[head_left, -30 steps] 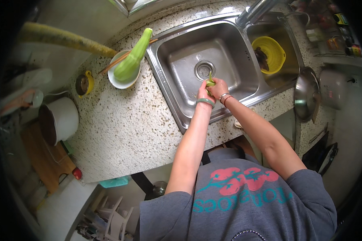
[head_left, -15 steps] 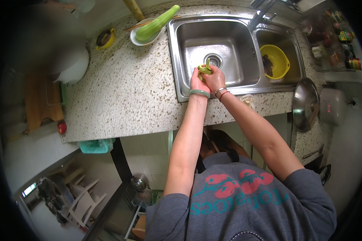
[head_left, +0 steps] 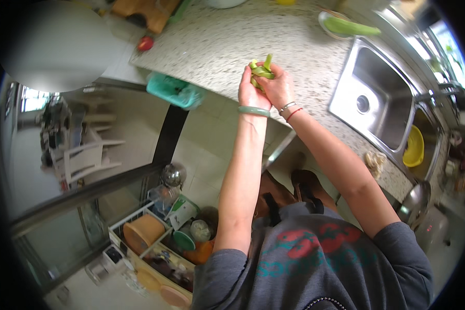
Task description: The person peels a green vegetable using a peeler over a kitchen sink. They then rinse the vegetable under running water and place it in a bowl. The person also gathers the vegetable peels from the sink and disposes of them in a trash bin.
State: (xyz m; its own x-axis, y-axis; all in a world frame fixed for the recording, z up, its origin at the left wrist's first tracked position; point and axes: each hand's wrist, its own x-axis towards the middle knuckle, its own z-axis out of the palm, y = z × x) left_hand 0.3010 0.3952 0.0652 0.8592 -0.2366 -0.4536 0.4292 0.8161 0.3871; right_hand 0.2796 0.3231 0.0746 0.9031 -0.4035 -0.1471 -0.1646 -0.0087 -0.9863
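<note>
My two hands are cupped together over the front part of the speckled counter. Strips of green vegetable peel (head_left: 262, 74) are gathered between them, some ends sticking up past the fingers. My left hand (head_left: 250, 94), with a jade-green bangle at the wrist, is curled under and beside the peel. Over it from the right closes my right hand (head_left: 281, 89), its fingers pressed on the strips. To the left of the hands, at the counter's front edge, hangs a teal plastic bin (head_left: 165, 89) with a thin bag in it.
At the far right, a long pale-green gourd (head_left: 354, 27) lies across a white bowl (head_left: 324, 25). The steel sink (head_left: 341, 98) and a yellow colander (head_left: 414, 147) are to the right. A red fruit (head_left: 145, 43) and wooden board (head_left: 152, 15) sit far left. A shelf rack (head_left: 120, 227) stands below.
My view has swung left, away from the sink. Both hands have come out from over the sink to the counter near the teal bin, still holding the green peel.
</note>
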